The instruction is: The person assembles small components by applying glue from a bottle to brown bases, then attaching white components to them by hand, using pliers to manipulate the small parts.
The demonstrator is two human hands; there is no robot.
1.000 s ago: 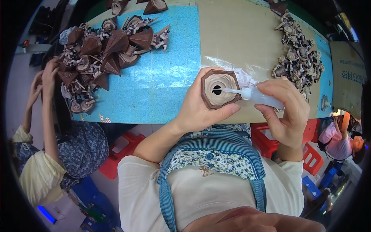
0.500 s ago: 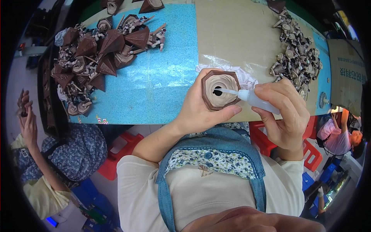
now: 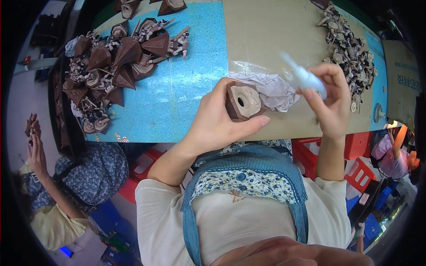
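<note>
My left hand (image 3: 217, 117) grips a brown faceted base (image 3: 243, 101) by its side, thumb stretched along the near edge. The base's beige, rippled face with a dark hole in it is turned up and tilted to the right. To the right, my right hand (image 3: 330, 99) is closed round a small white squeeze bottle (image 3: 310, 82) with a thin nozzle. Its nozzle points up and to the left, apart from the base, and is blurred by motion. Crumpled white paper (image 3: 275, 93) lies on the table just beyond the base.
A pile of brown pointed bases and small figures (image 3: 126, 53) covers the table's left part. Many small figures with round discs (image 3: 348, 57) are heaped at the right. A cardboard box (image 3: 401, 75) stands at the far right. A co-worker's hand (image 3: 35, 150) is at the left.
My right hand has drawn the bottle's nozzle out of the base's hole and lifted it up and to the right. My left hand has tilted the base.
</note>
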